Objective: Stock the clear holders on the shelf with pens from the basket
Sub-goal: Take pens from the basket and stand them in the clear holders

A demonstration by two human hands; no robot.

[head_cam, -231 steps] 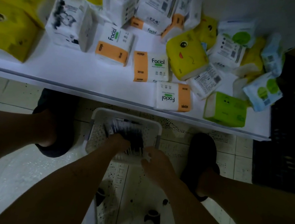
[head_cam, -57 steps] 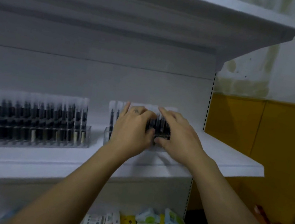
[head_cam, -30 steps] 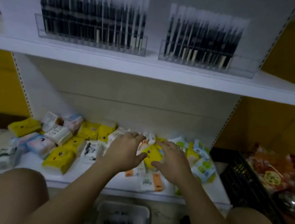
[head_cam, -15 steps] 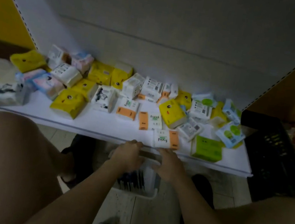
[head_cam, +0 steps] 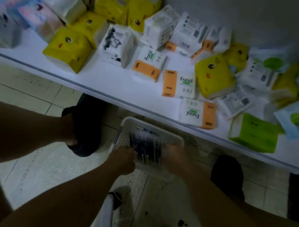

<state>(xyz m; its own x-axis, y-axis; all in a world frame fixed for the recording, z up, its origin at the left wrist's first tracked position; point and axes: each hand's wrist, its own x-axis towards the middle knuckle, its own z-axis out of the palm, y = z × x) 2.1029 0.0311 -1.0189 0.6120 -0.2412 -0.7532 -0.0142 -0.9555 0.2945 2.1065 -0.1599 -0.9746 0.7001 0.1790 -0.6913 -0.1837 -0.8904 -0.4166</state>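
A low white shelf (head_cam: 121, 88) carries a loose scatter of tissue packs (head_cam: 67, 49), with a green pack (head_cam: 253, 132) at its front edge. Below, the speckled tiled floor (head_cam: 54, 167) bears a white basket (head_cam: 165, 174) between two dark shoes (head_cam: 87, 124).

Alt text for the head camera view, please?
A person's left hand and right hand reach into a white basket of dark pens on a tiled floor. Beyond it, a white shelf holds scattered tissue packs.
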